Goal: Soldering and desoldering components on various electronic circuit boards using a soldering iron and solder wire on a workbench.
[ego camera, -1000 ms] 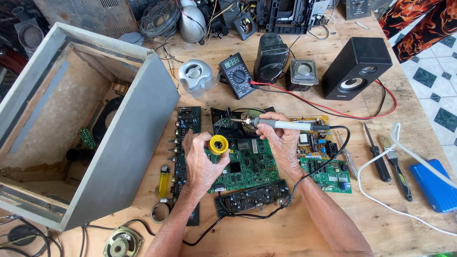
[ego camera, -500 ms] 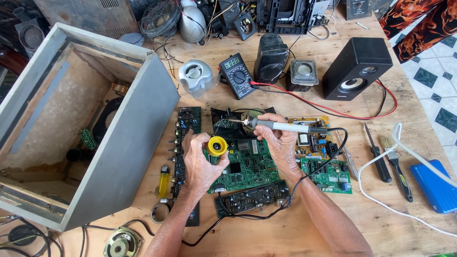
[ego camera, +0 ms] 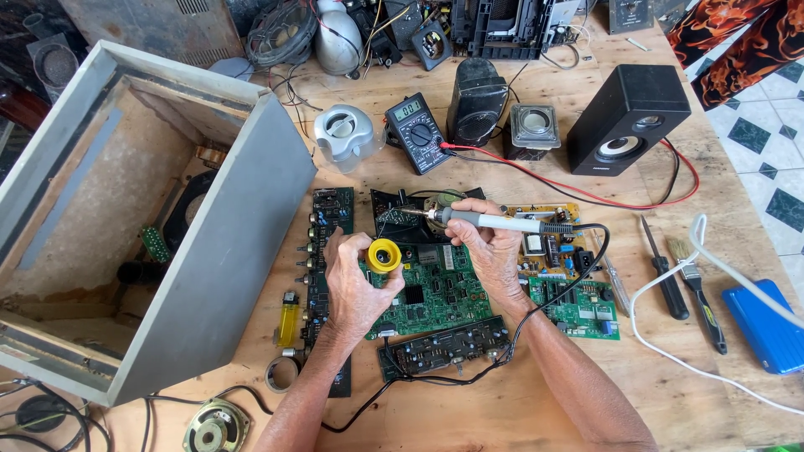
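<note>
Over the green circuit board (ego camera: 435,293) on the wooden surface (ego camera: 519,402), soldering is in hand. The right hand (ego camera: 490,243) grips the soldering iron (ego camera: 494,222), lying nearly level, tip pointing left. The left hand (ego camera: 356,280) pinches a yellow solder spool (ego camera: 383,255) just below. Next likely calls for a steady tip on the joint.

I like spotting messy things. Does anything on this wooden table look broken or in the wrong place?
Yes. The big grey wooden speaker box lies on its side, open and hollow. A loose round speaker cone sits at the table's front edge, and bare green circuit boards lie spread under the left hand and right hand.
</note>
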